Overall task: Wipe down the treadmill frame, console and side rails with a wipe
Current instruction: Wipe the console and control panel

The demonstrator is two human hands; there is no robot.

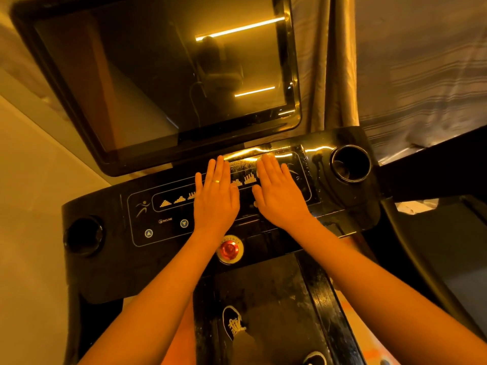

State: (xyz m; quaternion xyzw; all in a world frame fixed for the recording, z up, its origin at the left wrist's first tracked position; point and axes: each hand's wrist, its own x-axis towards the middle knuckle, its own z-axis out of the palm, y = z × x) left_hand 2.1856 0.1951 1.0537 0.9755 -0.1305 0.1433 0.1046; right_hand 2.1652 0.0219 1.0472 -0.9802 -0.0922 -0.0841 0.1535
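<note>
Plainly, from the head view, the left hand (216,198), with a thin gold ring (216,181) on one finger, and the right hand (279,193) both lie palm down with fingers straight and close together on the printed control panel of the glossy black plastic treadmill console (105,272). Neither holds anything that shows. No wipe shows under or between them; a small pale crumpled thing (416,206) lies just past the console's right edge, and whether it is the wipe I cannot tell. A wipe would likely be light, limp and damp, best bunched under a flat palm rather than pinched by a corner. The console looks rigid and fixed, so it should take firm pressure, though its shiny face would smear and show streaks; wet-looking runs already mark it near the right round cup holder (350,163). The red round emergency button (229,249) sits just below the left wrist and could be knocked. Above stands the large dark tilted screen (158,75), reflective and probably the most delicate part. A second cup holder (83,237) sits at far left, and the dark curved side rail (395,225) runs down on the right. Below, a black lace-up shoe (233,324) stands on the scuffed black belt deck (276,299). Beige curtains (340,75) hang behind, a pale wall (39,180) at left, all under warm dim light.
</note>
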